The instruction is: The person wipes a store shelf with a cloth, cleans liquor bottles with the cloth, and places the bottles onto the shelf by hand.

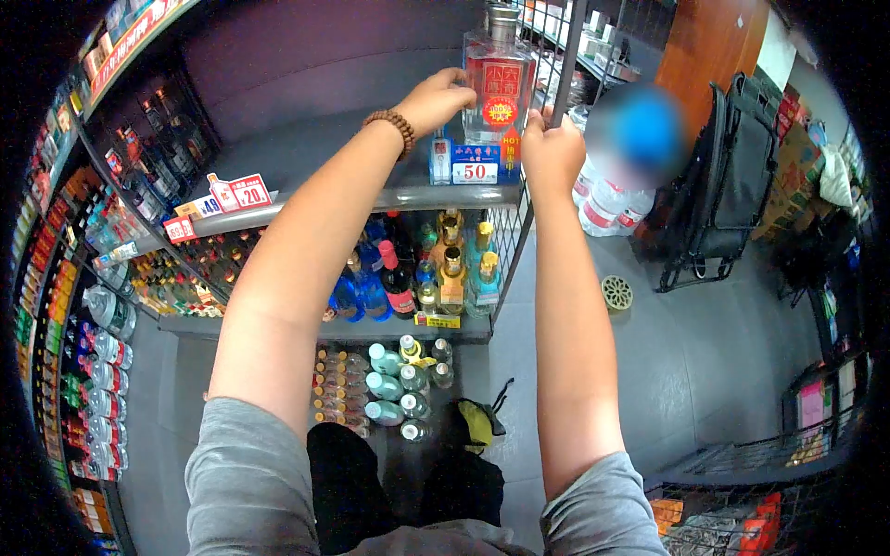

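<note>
On the top shelf stands a large, square clear glass liquor bottle [502,79] with a red label, a round sticker and a silver cap. My left hand [436,104], a beaded bracelet at its wrist, reaches over the shelf; its bent thumb and fingers are at the bottle's left side. My right hand [553,153] is closed around the dark shelf post [567,69], close to the bottle's right edge. Below the bottle, a blue price card [475,164] reading 50 sits on the shelf edge, with a small clear bottle [440,157] pictured or standing beside it.
A lower shelf holds several coloured bottles [399,281]. More bottles [385,385] stand on the floor before my legs. To the right are water packs [612,206], a folded black chair [721,185] and a round floor drain [616,293]. A blurred person's head is behind the post.
</note>
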Demonstrator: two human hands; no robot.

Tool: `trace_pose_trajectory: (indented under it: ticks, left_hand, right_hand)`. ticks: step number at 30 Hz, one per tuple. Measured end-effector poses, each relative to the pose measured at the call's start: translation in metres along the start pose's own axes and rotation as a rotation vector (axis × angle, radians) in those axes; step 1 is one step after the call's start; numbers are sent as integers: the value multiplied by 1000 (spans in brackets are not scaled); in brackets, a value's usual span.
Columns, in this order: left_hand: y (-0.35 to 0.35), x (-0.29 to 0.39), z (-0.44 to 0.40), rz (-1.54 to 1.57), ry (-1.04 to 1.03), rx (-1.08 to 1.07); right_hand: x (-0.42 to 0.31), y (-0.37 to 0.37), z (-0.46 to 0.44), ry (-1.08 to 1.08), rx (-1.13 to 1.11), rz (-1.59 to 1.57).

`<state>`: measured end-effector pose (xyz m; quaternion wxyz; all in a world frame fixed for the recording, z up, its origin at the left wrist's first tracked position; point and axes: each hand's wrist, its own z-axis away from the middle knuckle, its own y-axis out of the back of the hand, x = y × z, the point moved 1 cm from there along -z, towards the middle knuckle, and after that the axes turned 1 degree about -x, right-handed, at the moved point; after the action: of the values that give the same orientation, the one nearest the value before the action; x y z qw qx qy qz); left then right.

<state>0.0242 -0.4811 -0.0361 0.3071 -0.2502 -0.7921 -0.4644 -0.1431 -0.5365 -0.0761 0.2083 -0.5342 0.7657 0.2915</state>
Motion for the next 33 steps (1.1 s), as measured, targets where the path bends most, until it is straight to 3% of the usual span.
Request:
trace_pose_trajectory:
  ticks: [2,7,13,18,21,26,31,33]
  left_hand:
    - [4,16,13,117,95,-17]
    - [9,-21,-11,160,88,53]
    - [19,0,-34,137,-91,256]
    - [40,24,-63,113,-15,217]
    - [49,42,-74,5,-144,204]
    - [59,50,-102,-128,-96,13]
    - [53,65,-105,-195,27,80]
    - [51,66,-113,-349,56,-1]
  right_hand:
    - [0,0,0,-4,-9,-32]
    - [7,-4,0,-33,-26,-91]
    - [1,0,1,-2,-44,-71]
    - [-4,2,3,2,-36,-122]
    - [-5,5,2,13,-70,-125]
    - [-1,4,0,14,-102,-108]
    - [-2,6,-1,29,-94,-99]
    - [-2,6,-1,42,-105,-88]
